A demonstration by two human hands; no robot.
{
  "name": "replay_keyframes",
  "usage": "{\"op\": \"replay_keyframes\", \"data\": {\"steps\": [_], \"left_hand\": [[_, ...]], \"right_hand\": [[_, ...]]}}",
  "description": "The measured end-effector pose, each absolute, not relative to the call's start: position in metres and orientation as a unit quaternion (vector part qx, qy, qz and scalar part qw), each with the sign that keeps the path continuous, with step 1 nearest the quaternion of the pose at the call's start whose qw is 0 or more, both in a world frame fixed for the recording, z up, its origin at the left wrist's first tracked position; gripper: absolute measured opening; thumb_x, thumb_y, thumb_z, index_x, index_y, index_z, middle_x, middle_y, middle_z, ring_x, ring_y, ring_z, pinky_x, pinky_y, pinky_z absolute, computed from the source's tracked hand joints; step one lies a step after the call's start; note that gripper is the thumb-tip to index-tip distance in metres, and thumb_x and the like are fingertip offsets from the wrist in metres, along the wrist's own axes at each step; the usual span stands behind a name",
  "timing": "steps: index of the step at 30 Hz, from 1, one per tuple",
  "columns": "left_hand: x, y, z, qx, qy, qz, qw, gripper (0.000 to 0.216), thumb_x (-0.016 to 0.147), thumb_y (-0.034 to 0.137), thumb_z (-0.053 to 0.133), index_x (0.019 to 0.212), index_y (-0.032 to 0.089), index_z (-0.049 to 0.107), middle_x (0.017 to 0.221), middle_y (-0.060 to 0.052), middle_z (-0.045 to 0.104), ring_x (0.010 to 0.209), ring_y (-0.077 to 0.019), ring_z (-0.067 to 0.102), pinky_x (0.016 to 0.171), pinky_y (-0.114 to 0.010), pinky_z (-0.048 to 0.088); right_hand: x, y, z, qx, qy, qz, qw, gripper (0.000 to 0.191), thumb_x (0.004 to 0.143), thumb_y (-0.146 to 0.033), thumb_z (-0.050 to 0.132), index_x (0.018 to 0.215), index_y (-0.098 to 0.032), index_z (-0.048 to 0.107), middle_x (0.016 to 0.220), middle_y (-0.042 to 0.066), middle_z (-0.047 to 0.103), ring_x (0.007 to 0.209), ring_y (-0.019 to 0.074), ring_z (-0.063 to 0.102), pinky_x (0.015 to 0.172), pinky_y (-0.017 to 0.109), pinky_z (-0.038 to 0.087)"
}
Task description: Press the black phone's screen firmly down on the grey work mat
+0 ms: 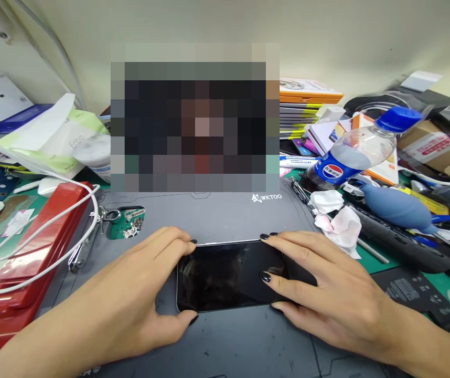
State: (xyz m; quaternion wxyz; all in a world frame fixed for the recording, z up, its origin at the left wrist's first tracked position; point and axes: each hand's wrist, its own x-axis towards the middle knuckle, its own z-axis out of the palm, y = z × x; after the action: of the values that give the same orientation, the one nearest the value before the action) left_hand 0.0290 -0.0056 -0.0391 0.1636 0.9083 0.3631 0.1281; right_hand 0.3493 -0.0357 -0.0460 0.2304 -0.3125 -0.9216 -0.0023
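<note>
A smartphone [228, 281] with a glossy dark screen lies sideways on the grey work mat [225, 341]. Around its left end is my left hand [150, 289], fingertips at the far edge and thumb at the near edge. My right hand [327, 283] spans the right end: some fingertips at the far edge, one finger resting on the screen and the thumb by the near edge. That hand covers the phone's right end. Dark polish shows on the nails.
On the left are a red case [32, 268], a looped white cable [95, 231] and a folding multi-tool [85, 244]. To the right stand a leaning cola bottle [339, 163], a blue air blower [394, 202], crumpled tissues [341, 226] and a black flat battery [409, 294]. A pixelated area covers the back.
</note>
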Motion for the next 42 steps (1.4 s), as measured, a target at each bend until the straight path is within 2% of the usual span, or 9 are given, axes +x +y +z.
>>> {"op": "replay_keyframes", "data": {"steps": [6, 18, 24, 34, 42], "left_hand": [[0.028, -0.006, -0.04, 0.912, 0.357, 0.131, 0.156, 0.051, 0.076, 0.025, 0.072, 0.121, 0.022, 0.049, 0.122, -0.008, 0.065, 0.108, -0.0245, 0.07, 0.087, -0.037, 0.062], [0.024, -0.005, -0.043, 0.905, 0.356, 0.138, 0.187, 0.048, 0.08, 0.024, 0.072, 0.123, 0.026, 0.049, 0.125, -0.005, 0.064, 0.112, -0.0219, 0.069, 0.089, -0.033, 0.061], [0.023, -0.005, -0.043, 0.902, 0.359, 0.141, 0.195, 0.054, 0.08, 0.024, 0.076, 0.126, 0.027, 0.049, 0.128, -0.005, 0.063, 0.114, -0.0222, 0.068, 0.092, -0.034, 0.061], [0.025, -0.003, -0.036, 0.914, 0.347, 0.124, 0.173, 0.053, 0.078, 0.026, 0.079, 0.123, 0.021, 0.051, 0.122, -0.009, 0.067, 0.108, -0.0245, 0.072, 0.084, -0.036, 0.064], [0.024, -0.005, -0.039, 0.909, 0.355, 0.123, 0.18, 0.051, 0.081, 0.027, 0.075, 0.125, 0.022, 0.051, 0.126, -0.009, 0.065, 0.112, -0.0249, 0.07, 0.088, -0.037, 0.064]], "right_hand": [[0.351, -0.034, -0.047, -0.318, -0.919, 0.01, 0.232, 0.015, 0.09, -0.014, 0.068, 0.104, -0.02, 0.071, 0.129, 0.017, 0.065, 0.12, 0.0311, 0.06, 0.093, 0.048, 0.057], [0.356, -0.028, -0.048, -0.31, -0.914, 0.068, 0.253, 0.013, 0.096, -0.026, 0.068, 0.106, -0.021, 0.074, 0.129, 0.015, 0.066, 0.123, 0.0244, 0.06, 0.097, 0.038, 0.056], [0.356, -0.026, -0.047, -0.306, -0.913, 0.069, 0.261, 0.012, 0.095, -0.025, 0.069, 0.105, -0.021, 0.075, 0.127, 0.015, 0.068, 0.121, 0.0243, 0.062, 0.095, 0.038, 0.057], [0.356, -0.026, -0.049, -0.313, -0.909, 0.086, 0.263, 0.015, 0.094, -0.022, 0.07, 0.108, -0.021, 0.074, 0.13, 0.014, 0.068, 0.124, 0.0234, 0.062, 0.096, 0.038, 0.058], [0.355, -0.028, -0.046, -0.32, -0.915, 0.046, 0.241, 0.013, 0.095, -0.024, 0.067, 0.105, -0.023, 0.075, 0.129, 0.014, 0.07, 0.122, 0.0253, 0.063, 0.093, 0.04, 0.058]]}}
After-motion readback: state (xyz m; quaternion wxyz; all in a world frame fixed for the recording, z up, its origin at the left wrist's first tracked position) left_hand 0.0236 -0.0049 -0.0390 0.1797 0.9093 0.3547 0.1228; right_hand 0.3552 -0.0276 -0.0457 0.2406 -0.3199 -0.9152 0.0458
